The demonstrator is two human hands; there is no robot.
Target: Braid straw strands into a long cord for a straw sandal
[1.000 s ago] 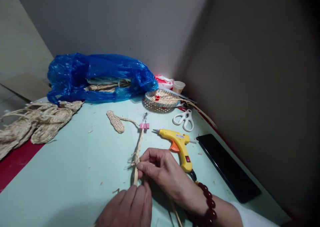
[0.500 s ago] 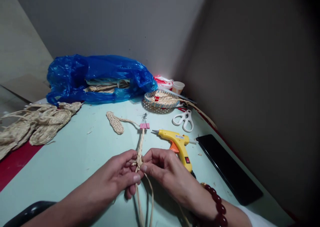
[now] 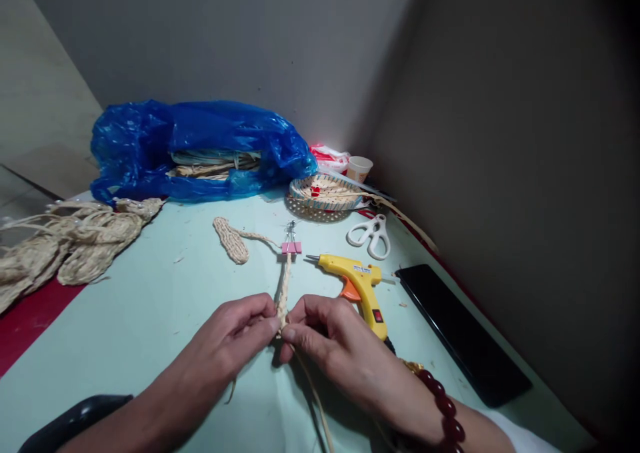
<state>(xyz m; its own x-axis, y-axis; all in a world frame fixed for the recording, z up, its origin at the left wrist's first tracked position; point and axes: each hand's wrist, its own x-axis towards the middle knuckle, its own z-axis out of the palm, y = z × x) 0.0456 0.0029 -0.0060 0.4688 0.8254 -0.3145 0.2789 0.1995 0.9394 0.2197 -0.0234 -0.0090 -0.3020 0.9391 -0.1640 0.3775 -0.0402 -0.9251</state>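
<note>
The left hand (image 3: 233, 336) has brought its thumb up to the braid (image 3: 285, 283), which runs nearly vertically from the pink clip (image 3: 291, 248) at frame centre; it and the right hand (image 3: 334, 340) pinch opposite sides, equally near.

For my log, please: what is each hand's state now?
Left hand: closed, fingers pinching the straw braid.
Right hand: closed, pinching the same straw braid.
</note>
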